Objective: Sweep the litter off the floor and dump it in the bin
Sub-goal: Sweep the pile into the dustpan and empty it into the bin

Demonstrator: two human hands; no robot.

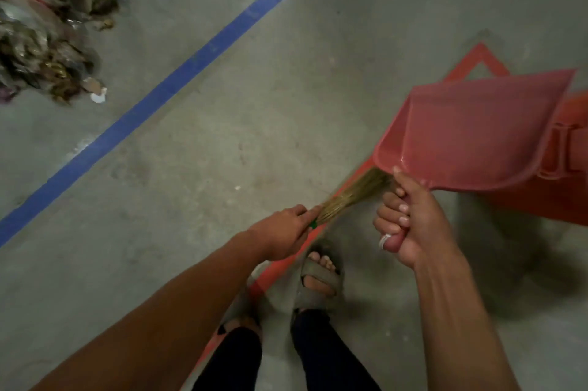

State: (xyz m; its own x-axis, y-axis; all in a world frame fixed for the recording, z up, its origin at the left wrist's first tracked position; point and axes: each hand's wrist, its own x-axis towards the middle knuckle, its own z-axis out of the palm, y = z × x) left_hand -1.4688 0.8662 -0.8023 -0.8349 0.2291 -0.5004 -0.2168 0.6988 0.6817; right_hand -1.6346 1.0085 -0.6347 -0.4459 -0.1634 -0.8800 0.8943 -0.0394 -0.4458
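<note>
Grey concrete floor (241, 97) fills the view, and at its far left edge lies a heap of litter (47, 24): brown leaves, crumpled wrappers, bits of foil and a scrap of white paper at its near corner. Just right of the heap a blue line (178, 78) runs diagonally across the floor, from the lower left up to the top of the view. Nearer the middle, low down, the left hand (283, 233) grips a grass broom (350, 196) at its green-bound neck, with the forefinger stretched along it; the straw-coloured bristles fan up and to the right, well apart from the litter. Below the hands, two feet in grey sandals (318, 282) stand on an orange painted strip (270, 276). To the right, the right hand (405, 222) is curled tight round the handle of a pink dustpan (477, 132), held off the floor with its open mouth pointing up and right; the broom's tips reach its near edge. Orange floor markings (486, 56) show behind the dustpan.
</note>
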